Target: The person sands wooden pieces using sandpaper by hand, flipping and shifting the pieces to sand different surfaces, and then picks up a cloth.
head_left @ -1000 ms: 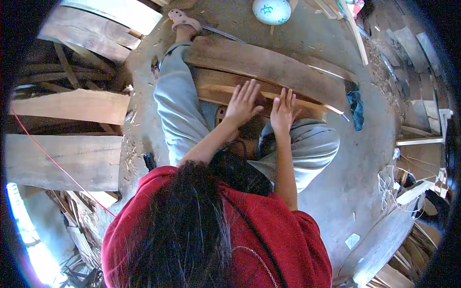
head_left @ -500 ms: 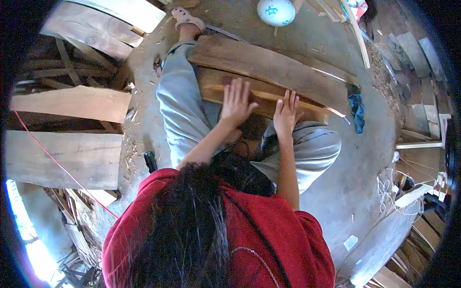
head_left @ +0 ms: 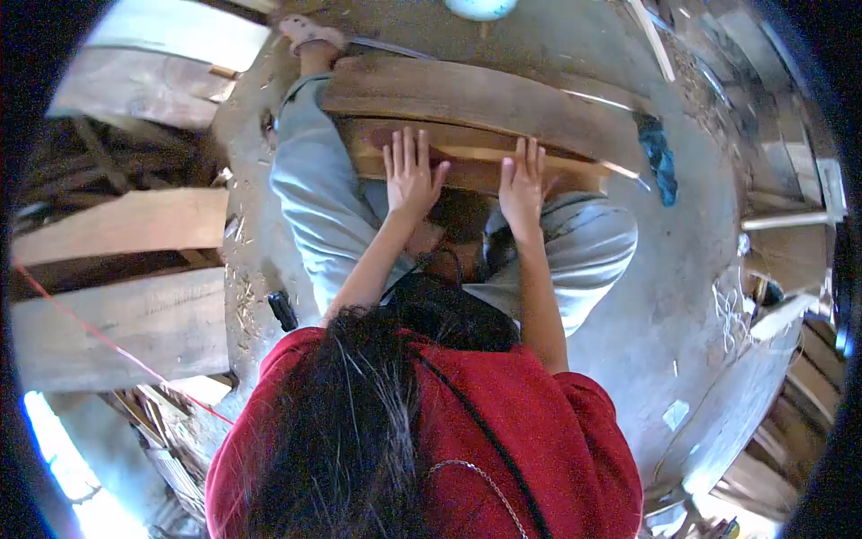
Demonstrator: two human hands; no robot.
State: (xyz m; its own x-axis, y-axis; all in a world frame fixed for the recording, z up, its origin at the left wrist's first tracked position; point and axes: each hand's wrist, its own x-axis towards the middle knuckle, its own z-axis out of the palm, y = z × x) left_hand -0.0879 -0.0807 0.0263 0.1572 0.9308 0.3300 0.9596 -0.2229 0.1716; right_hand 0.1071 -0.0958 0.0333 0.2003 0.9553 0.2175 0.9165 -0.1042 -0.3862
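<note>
My left hand [head_left: 413, 177] lies with fingers outstretched over a brown wooden board [head_left: 467, 162] with a lighter edge, set across in front of my folded legs. My right hand [head_left: 523, 190] reaches the same board farther right, its fingers straight and close together. Both palms face down, and neither hand grips anything. Whether the palms press on the wood or hover just above it I cannot tell. Beyond this piece, a wider, longer plank [head_left: 485, 101] lies on the floor.
Stacked planks [head_left: 126, 310] stand at the left with a red cord [head_left: 108, 337] across them. A black object [head_left: 282, 310] lies by my left leg, a dark blue cloth [head_left: 658, 162] past the plank's right end. White cables [head_left: 729, 314] and timber are at right. A white round object [head_left: 482, 7] is at the top.
The camera view has shifted and turned a little. My hands are slightly farther apart over the board, with the fingers pointing more straight ahead.
</note>
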